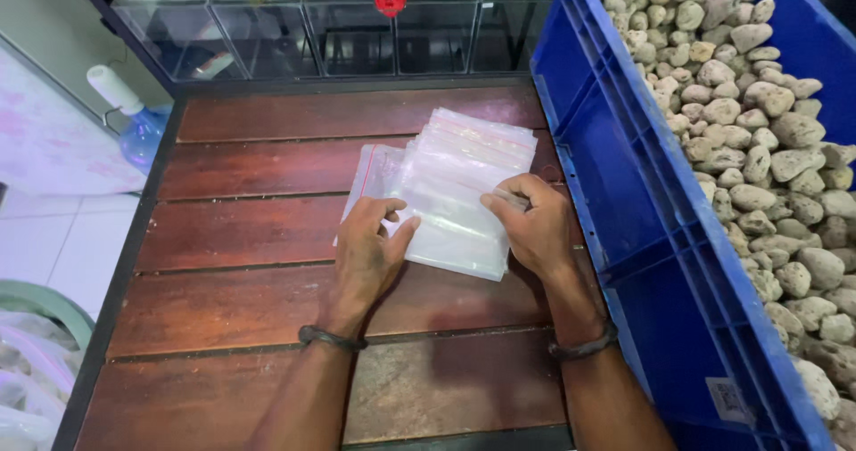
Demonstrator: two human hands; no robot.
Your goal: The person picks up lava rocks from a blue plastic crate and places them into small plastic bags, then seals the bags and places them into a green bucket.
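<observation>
Plastic bags (459, 188), clear and thin, are stacked in the middle of the dark wooden table (241, 237). The stack is pressed at its near left edge by the left hand (367, 248), with the fingers spread flat and nothing gripped. The top bag is pinched at its right edge by the bent fingers of the right hand (533, 224). One bag seems to be getting picked off the stack. A gentle lift is called for, so only one bag is taken. A blue crate (624, 192) of pale stones (758, 130) is seen on the right.
</observation>
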